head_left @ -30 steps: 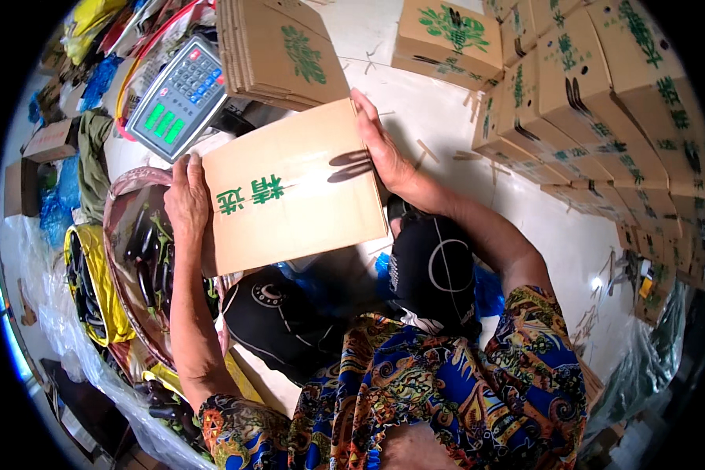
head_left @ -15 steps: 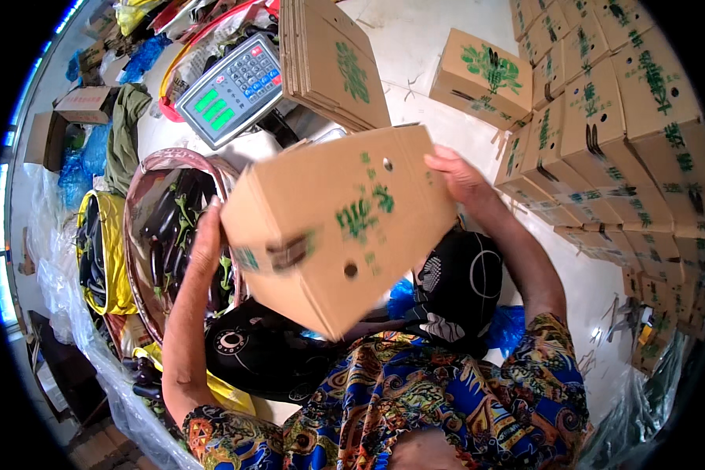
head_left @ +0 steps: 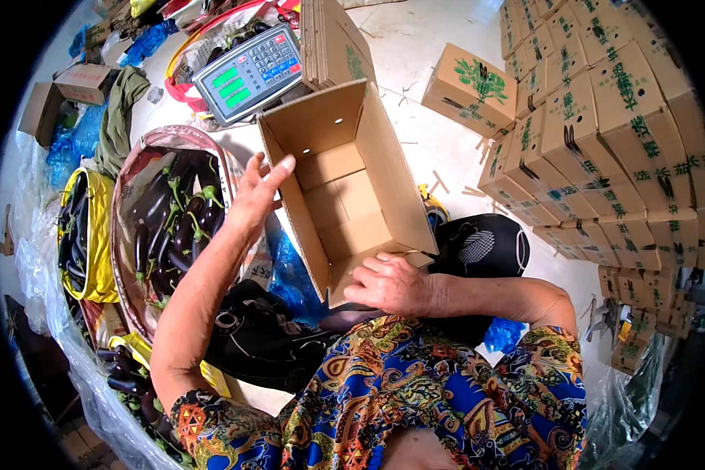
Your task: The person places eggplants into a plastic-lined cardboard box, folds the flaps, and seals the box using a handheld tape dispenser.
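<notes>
An open cardboard box [head_left: 341, 196] stands tilted in front of me, its bare inside facing up. My right hand [head_left: 388, 283] is closed over the box's near edge, with the fingers curled inward. At the left wall, my left hand [head_left: 257, 192] has its fingers spread, the thumb by the upper edge. Whether it presses on the cardboard is hard to tell. Left of the box, a round basket [head_left: 124, 211] with a wrapped rim holds dark purple eggplants [head_left: 176, 215]. A yellow bag [head_left: 106, 235] with more eggplants is beside it.
Beyond the box stands a scale display [head_left: 251, 74] with green screens, next to upright flattened cartons [head_left: 333, 47]. A closed carton [head_left: 470, 90] sits at the far right, near tall stacked cartons [head_left: 595, 141]. Blue plastic [head_left: 290, 266] lies under the box's left side.
The box has been turned from showing its printed outside to its open inside. My right hand has come down to the near edge; my left hand has loosened and spread.
</notes>
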`<state>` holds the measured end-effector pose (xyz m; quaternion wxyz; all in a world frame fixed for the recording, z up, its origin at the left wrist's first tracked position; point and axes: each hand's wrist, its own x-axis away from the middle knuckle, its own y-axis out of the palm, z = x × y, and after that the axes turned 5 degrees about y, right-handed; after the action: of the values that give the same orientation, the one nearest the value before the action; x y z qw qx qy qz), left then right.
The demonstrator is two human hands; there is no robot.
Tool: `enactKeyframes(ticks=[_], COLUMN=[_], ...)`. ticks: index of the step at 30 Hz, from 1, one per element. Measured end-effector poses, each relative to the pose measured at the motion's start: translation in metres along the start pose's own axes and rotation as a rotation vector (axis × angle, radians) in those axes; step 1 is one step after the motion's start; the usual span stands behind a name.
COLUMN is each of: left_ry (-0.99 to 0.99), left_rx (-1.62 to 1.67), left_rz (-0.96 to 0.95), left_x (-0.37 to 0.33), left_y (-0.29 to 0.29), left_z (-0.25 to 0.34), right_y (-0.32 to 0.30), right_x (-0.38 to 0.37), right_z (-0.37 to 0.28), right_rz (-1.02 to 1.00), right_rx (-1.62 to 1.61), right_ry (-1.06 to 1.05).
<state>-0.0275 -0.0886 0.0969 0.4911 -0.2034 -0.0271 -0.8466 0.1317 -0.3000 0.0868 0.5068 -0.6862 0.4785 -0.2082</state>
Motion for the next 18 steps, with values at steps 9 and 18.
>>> enactKeyframes(ticks=[9, 18], left_ry=[0.17, 0.058], left_rx=[-0.018, 0.475], left_rz=[-0.195, 0.036], left_x=[-0.049, -0.036], left_y=[-0.034, -0.053], left_z=[-0.063, -0.12], right_y=[-0.004, 0.017], right_x=[-0.047, 0.003], right_z=[0.11, 0.168], right_rz=[0.276, 0.324], right_rx=[-0.073, -1.369], right_ry=[0.787, 1.346])
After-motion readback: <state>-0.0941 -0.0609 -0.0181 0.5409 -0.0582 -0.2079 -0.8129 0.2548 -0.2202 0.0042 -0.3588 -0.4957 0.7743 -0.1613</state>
